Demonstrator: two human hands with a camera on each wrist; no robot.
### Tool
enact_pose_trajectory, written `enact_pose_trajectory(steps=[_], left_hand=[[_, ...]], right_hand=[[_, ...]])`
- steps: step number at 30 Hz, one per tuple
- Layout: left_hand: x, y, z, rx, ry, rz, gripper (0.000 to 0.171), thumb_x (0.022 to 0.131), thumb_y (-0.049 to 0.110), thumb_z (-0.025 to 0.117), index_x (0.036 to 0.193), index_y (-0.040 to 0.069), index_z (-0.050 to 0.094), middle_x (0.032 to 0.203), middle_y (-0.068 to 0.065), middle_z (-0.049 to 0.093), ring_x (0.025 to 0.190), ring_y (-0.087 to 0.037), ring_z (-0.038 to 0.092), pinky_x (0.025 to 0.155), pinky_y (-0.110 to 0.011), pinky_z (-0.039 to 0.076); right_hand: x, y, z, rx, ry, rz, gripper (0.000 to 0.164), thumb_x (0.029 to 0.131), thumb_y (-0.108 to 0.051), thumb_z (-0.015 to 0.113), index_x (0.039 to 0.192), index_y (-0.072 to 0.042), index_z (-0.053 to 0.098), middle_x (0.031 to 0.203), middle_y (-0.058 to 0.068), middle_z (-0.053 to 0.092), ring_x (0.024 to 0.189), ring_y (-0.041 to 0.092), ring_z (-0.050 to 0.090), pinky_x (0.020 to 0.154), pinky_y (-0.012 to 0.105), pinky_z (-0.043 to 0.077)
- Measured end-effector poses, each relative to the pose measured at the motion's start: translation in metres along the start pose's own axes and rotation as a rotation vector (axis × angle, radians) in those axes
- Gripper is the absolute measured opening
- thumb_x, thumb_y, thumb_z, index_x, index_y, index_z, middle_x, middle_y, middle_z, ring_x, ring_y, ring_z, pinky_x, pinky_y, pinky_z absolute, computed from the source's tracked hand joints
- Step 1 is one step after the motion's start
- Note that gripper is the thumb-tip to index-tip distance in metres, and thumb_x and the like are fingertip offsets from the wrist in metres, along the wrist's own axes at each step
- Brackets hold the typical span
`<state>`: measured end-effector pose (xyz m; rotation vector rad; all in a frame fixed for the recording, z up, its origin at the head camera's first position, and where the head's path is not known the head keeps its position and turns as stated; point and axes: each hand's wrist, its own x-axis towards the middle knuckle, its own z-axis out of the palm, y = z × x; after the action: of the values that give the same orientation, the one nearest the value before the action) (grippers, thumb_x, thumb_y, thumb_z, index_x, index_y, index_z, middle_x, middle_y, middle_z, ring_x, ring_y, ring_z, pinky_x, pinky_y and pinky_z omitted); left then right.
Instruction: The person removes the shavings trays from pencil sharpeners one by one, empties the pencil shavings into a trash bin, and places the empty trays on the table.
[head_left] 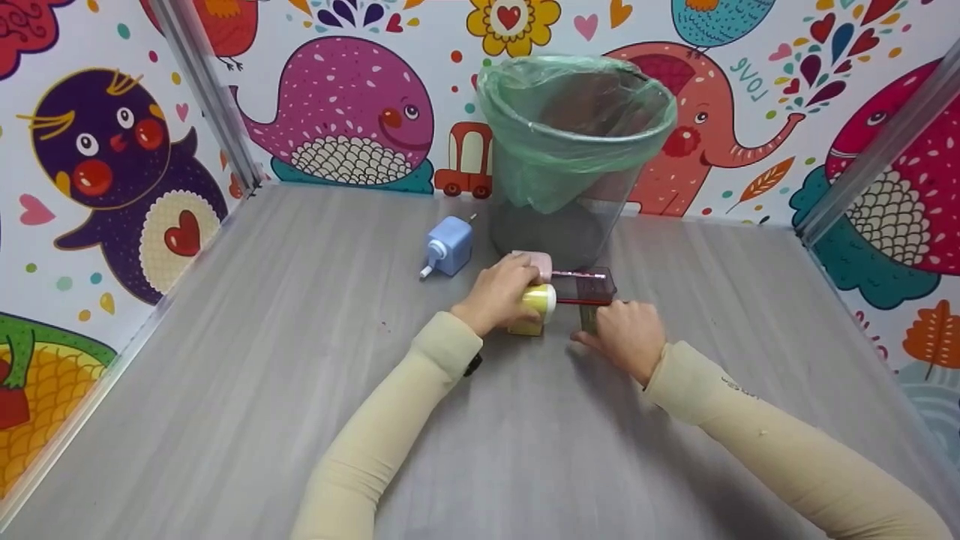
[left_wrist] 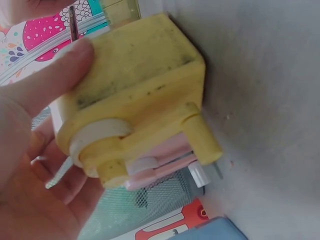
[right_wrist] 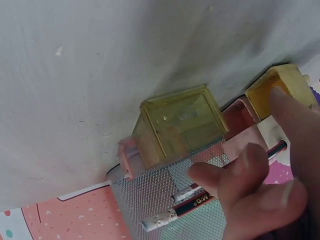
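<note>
My left hand (head_left: 501, 295) grips a yellow crank pencil sharpener (left_wrist: 145, 65) on the table, thumb on one side and fingers around the other. A red-and-black pencil (right_wrist: 192, 204) sticks out of its white front. Beside it stands a pink sharpener (head_left: 534, 261) with a pink-patterned pencil (head_left: 581, 274) in it. My right hand (head_left: 631, 337) is by the yellow sharpener's pencil, fingers loosely curled and thumb held apart; whether it touches the pencil is unclear. Close to that hand stand a see-through yellow drawer (right_wrist: 182, 125) and a see-through pink drawer (head_left: 600, 280).
A mesh bin (head_left: 555, 232) with a green bag (head_left: 577, 161) stands behind the sharpeners. To the left is a blue crank sharpener (head_left: 451, 244). Printed panels (head_left: 345, 112) wall in the grey table (head_left: 262, 360) at the back and sides.
</note>
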<state>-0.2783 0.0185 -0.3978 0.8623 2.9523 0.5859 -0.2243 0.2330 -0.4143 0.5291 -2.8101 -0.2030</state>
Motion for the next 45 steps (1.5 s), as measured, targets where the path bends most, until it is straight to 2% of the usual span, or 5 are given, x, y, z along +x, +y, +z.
enact_pose_trajectory(steps=[11, 19, 29, 40, 45], left_hand=[[0.001, -0.001, 0.002, 0.07, 0.053, 0.045, 0.047, 0.08, 0.032, 0.085, 0.118, 0.011, 0.068, 0.132, -0.005, 0.061, 0.131, -0.023, 0.052, 0.099, -0.046, 0.053], [0.002, -0.001, 0.004, 0.123, 0.071, 0.035, 0.047, 0.081, 0.033, 0.084, 0.119, 0.01, 0.068, 0.131, -0.007, 0.062, 0.129, -0.025, 0.054, 0.101, -0.044, 0.052], [-0.001, 0.005, 0.008, 0.177, 0.086, -0.004, 0.05, 0.085, 0.034, 0.08, 0.127, 0.011, 0.064, 0.131, -0.007, 0.06, 0.123, -0.025, 0.056, 0.101, -0.044, 0.051], [-0.006, 0.008, 0.013, 0.329, 0.156, 0.016, 0.05, 0.087, 0.037, 0.077, 0.125, 0.008, 0.061, 0.128, -0.009, 0.061, 0.119, -0.026, 0.059, 0.098, -0.043, 0.052], [-0.009, 0.008, 0.015, 0.316, 0.162, 0.015, 0.052, 0.087, 0.038, 0.078, 0.126, 0.009, 0.06, 0.128, -0.01, 0.062, 0.118, -0.027, 0.059, 0.098, -0.044, 0.052]], right_hand=[[0.001, -0.003, 0.001, 0.036, 0.036, -0.005, 0.053, 0.069, -0.049, 0.088, 0.075, 0.0, 0.068, 0.054, 0.012, 0.057, 0.045, 0.026, 0.05, 0.047, 0.045, 0.053], [0.002, -0.005, 0.002, 0.023, 0.06, -0.021, 0.054, 0.069, -0.051, 0.088, 0.066, -0.003, 0.064, 0.058, 0.017, 0.063, 0.05, 0.034, 0.059, 0.048, 0.048, 0.053], [0.003, -0.012, 0.0, 0.044, -0.014, -0.059, 0.055, 0.075, -0.053, 0.083, 0.056, -0.005, 0.063, 0.044, 0.005, 0.045, 0.047, 0.017, 0.037, 0.045, 0.038, 0.049], [0.009, -0.016, -0.004, 0.273, 0.146, -0.105, 0.025, 0.084, -0.025, 0.081, 0.085, -0.002, 0.07, 0.067, 0.009, 0.067, 0.053, 0.023, 0.061, 0.052, 0.044, 0.055], [0.021, -0.022, -0.009, 0.382, 0.2, -0.092, 0.021, 0.089, -0.023, 0.074, 0.085, -0.003, 0.07, 0.064, 0.009, 0.065, 0.051, 0.019, 0.058, 0.048, 0.039, 0.051]])
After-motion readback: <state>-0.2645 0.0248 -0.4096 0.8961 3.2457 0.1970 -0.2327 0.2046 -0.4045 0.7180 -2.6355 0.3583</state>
